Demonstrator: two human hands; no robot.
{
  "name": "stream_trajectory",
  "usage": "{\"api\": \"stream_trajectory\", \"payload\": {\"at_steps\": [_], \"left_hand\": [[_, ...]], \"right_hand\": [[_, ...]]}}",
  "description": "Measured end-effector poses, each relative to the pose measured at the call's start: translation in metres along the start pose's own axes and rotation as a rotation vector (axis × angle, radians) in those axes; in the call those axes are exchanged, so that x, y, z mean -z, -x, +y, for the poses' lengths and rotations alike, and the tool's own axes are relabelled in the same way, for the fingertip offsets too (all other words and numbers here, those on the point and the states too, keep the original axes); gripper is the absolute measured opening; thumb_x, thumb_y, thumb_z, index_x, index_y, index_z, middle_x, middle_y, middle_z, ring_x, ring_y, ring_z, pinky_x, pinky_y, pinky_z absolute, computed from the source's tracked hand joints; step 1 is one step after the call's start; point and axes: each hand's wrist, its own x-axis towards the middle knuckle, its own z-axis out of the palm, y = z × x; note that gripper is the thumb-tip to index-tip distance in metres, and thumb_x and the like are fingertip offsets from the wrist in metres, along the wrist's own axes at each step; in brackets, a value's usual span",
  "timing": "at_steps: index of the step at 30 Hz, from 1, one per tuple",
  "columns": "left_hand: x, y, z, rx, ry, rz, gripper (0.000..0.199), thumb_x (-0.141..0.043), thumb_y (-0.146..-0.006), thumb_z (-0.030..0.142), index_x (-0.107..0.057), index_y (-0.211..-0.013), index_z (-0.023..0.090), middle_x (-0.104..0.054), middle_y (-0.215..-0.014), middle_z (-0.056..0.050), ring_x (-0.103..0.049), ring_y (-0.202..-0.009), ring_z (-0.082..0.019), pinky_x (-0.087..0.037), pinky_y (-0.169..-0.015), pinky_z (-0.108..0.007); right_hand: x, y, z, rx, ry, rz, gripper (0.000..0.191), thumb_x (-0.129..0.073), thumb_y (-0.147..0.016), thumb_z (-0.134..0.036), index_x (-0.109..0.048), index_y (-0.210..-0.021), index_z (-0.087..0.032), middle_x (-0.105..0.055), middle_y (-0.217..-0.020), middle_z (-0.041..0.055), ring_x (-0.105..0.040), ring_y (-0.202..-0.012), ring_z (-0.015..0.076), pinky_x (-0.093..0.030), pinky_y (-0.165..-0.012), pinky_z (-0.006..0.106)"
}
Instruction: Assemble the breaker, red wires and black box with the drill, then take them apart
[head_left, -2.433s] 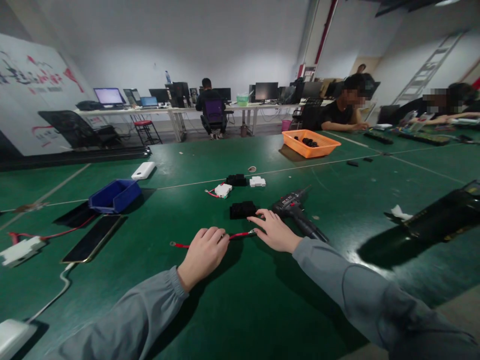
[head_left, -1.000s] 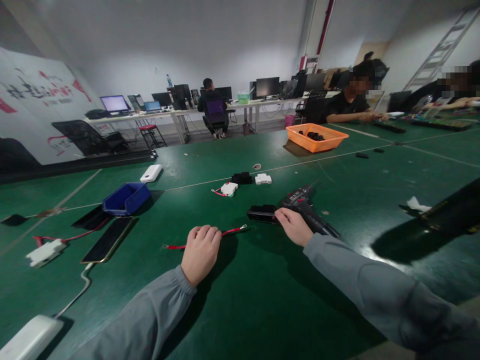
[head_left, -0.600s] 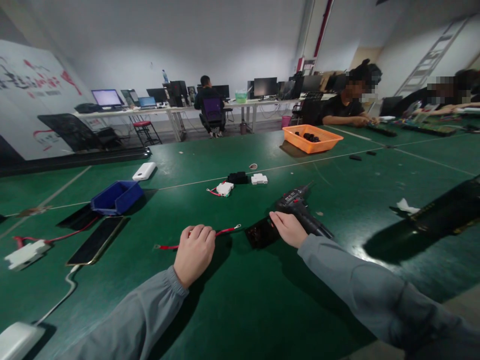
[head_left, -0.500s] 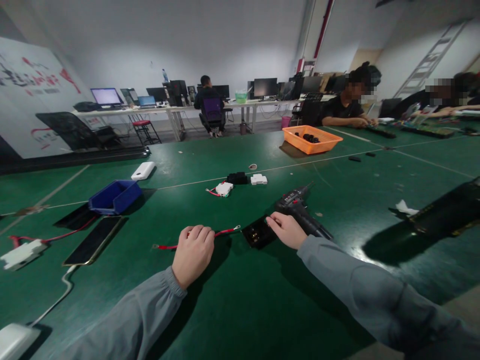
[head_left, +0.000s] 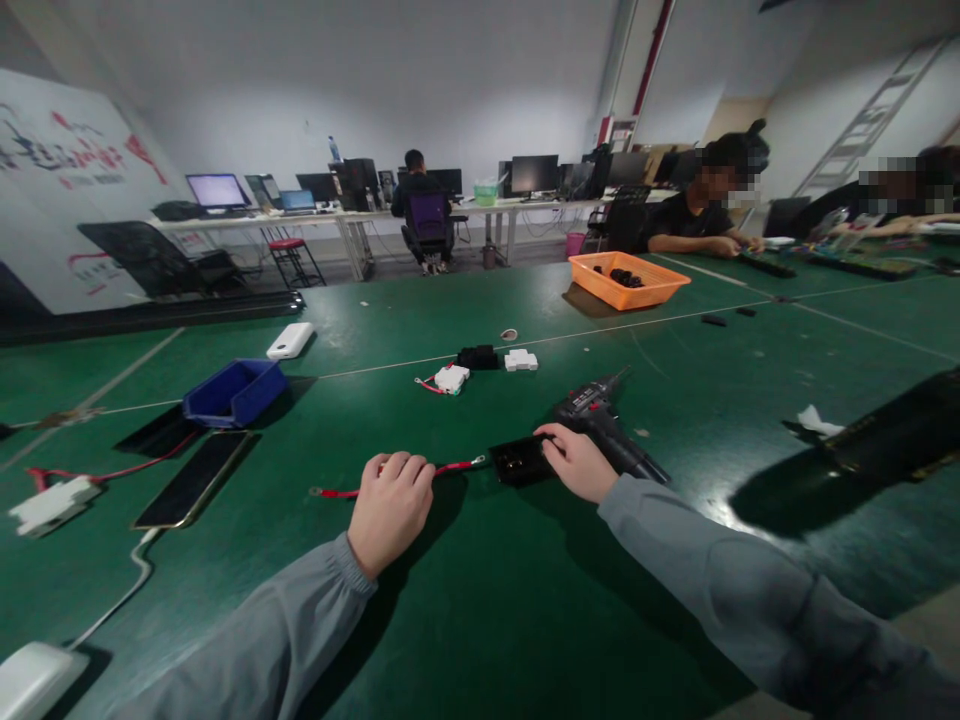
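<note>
My left hand (head_left: 393, 508) is closed over the middle of a short red cable (head_left: 459, 466) with a metal ring terminal at each end. The cable's right terminal points at a flat black plastic part (head_left: 517, 460) with brass-coloured bits on it. My right hand (head_left: 576, 464) grips that black part by its right end, thumb and fingers pinched. Just behind the right hand, a black cordless drill (head_left: 600, 412) lies on its side, its bit pointing away to the right. Farther off lie a white connector with red leads (head_left: 451, 379), a black block (head_left: 478, 357) and a white block (head_left: 520, 360).
On the green table (head_left: 465, 620) at left are a blue bin (head_left: 234, 393), a phone (head_left: 193, 480) with a cable and a white power bank (head_left: 291, 341). An orange basket (head_left: 628, 284) holds black parts. A large black object (head_left: 892, 430) is at right; co-workers sit beyond.
The black part in my right hand has turned slightly, so its near edge lies more level. My left hand stays on the red cable. The whole view has shifted a little.
</note>
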Motion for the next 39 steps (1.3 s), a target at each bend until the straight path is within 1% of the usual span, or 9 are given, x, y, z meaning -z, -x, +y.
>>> {"api": "stream_trajectory", "payload": {"at_steps": [6, 13, 17, 23, 26, 31, 34, 37, 39], "left_hand": [[0.001, 0.000, -0.001, 0.000, 0.004, 0.000, 0.019, -0.051, -0.090, 0.015, -0.065, -0.100, 0.021, -0.067, -0.100, -0.008, -0.058, -0.099, -0.026, -0.039, -0.088, -0.045], [0.002, 0.000, -0.001, 0.000, 0.013, -0.004, 0.018, -0.050, -0.089, 0.014, -0.065, -0.099, 0.021, -0.067, -0.099, -0.008, -0.057, -0.098, -0.026, -0.038, -0.087, -0.045], [0.002, 0.000, -0.002, -0.003, 0.018, 0.002, 0.019, -0.050, -0.088, 0.014, -0.065, -0.098, 0.020, -0.067, -0.099, -0.008, -0.057, -0.097, -0.025, -0.038, -0.087, -0.045], [0.001, 0.001, -0.001, 0.009, 0.003, -0.028, 0.018, -0.050, -0.090, 0.015, -0.064, -0.099, 0.021, -0.067, -0.099, -0.007, -0.057, -0.098, -0.025, -0.037, -0.089, -0.045], [0.000, 0.001, -0.001, 0.008, 0.009, -0.029, 0.018, -0.051, -0.089, 0.015, -0.064, -0.099, 0.021, -0.067, -0.100, -0.007, -0.057, -0.098, -0.025, -0.037, -0.089, -0.045], [0.000, 0.001, -0.002, -0.002, 0.014, -0.020, 0.018, -0.051, -0.089, 0.015, -0.064, -0.099, 0.021, -0.067, -0.100, -0.007, -0.057, -0.098, -0.025, -0.037, -0.088, -0.045], [0.000, 0.001, -0.002, 0.000, 0.008, -0.020, 0.018, -0.051, -0.089, 0.015, -0.064, -0.099, 0.021, -0.067, -0.101, -0.007, -0.057, -0.098, -0.025, -0.037, -0.088, -0.045], [0.001, 0.001, -0.002, -0.005, 0.003, -0.027, 0.018, -0.051, -0.090, 0.015, -0.065, -0.100, 0.021, -0.067, -0.102, -0.007, -0.057, -0.099, -0.025, -0.038, -0.088, -0.045], [0.001, 0.001, -0.002, -0.011, 0.004, -0.022, 0.018, -0.051, -0.090, 0.016, -0.065, -0.101, 0.021, -0.067, -0.102, -0.007, -0.057, -0.099, -0.025, -0.038, -0.088, -0.045]], "right_hand": [[-0.006, 0.000, -0.003, -0.117, -0.246, -0.043, 0.032, -0.047, -0.092, -0.035, -0.058, -0.116, -0.017, -0.066, -0.070, 0.0014, -0.060, -0.058, 0.0154, -0.047, -0.053, 0.026], [-0.007, 0.000, -0.008, -0.160, -0.343, -0.045, 0.034, -0.048, -0.092, -0.034, -0.058, -0.116, -0.014, -0.065, -0.074, 0.0029, -0.060, -0.062, 0.0152, -0.051, -0.056, 0.027], [-0.007, 0.000, -0.005, -0.162, -0.368, -0.051, 0.034, -0.048, -0.092, -0.035, -0.058, -0.117, -0.014, -0.063, -0.075, 0.0024, -0.059, -0.063, 0.0148, -0.051, -0.057, 0.028], [-0.007, 0.001, -0.006, -0.179, -0.373, -0.065, 0.034, -0.050, -0.091, -0.035, -0.059, -0.116, -0.015, -0.065, -0.076, 0.0030, -0.057, -0.059, 0.0136, -0.048, -0.053, 0.026], [-0.008, 0.002, -0.009, -0.182, -0.391, -0.067, 0.035, -0.050, -0.090, -0.035, -0.059, -0.116, -0.014, -0.065, -0.076, 0.0028, -0.057, -0.060, 0.0133, -0.048, -0.054, 0.026], [-0.011, 0.005, -0.011, -0.162, -0.416, -0.113, 0.037, -0.052, -0.090, -0.040, -0.058, -0.117, -0.015, -0.064, -0.074, 0.0019, -0.059, -0.062, 0.0143, -0.051, -0.056, 0.026], [-0.012, 0.006, -0.012, -0.145, -0.396, -0.121, 0.036, -0.051, -0.091, -0.041, -0.057, -0.118, -0.016, -0.061, -0.069, 0.0000, -0.060, -0.060, 0.0149, -0.051, -0.057, 0.027], [-0.010, 0.007, -0.014, -0.136, -0.359, -0.135, 0.037, -0.049, -0.093, -0.040, -0.055, -0.121, -0.016, -0.062, -0.070, 0.0002, -0.061, -0.061, 0.0156, -0.050, -0.057, 0.027], [-0.007, 0.007, -0.018, -0.094, -0.284, -0.159, 0.039, -0.047, -0.095, -0.041, -0.056, -0.124, -0.016, -0.062, -0.069, 0.0000, -0.061, -0.061, 0.0159, -0.047, -0.057, 0.027]]}}
